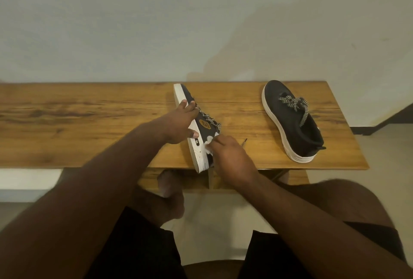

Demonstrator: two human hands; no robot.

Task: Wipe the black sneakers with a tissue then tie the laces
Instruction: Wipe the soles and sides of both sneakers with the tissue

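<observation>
right hand (pixel 230 155) pressing tissue (pixel 207 144) on tilted sneaker (pixel 196 126), left hand (pixel 181 124) steadying

- One head-worn view, looking forward and down from above the seated person's lap.
- It faces a wooden table (pixel 89 122) against a wall (pixel 201 21), fairly near (wide-angle edges look bent, probably lens distortion).
</observation>
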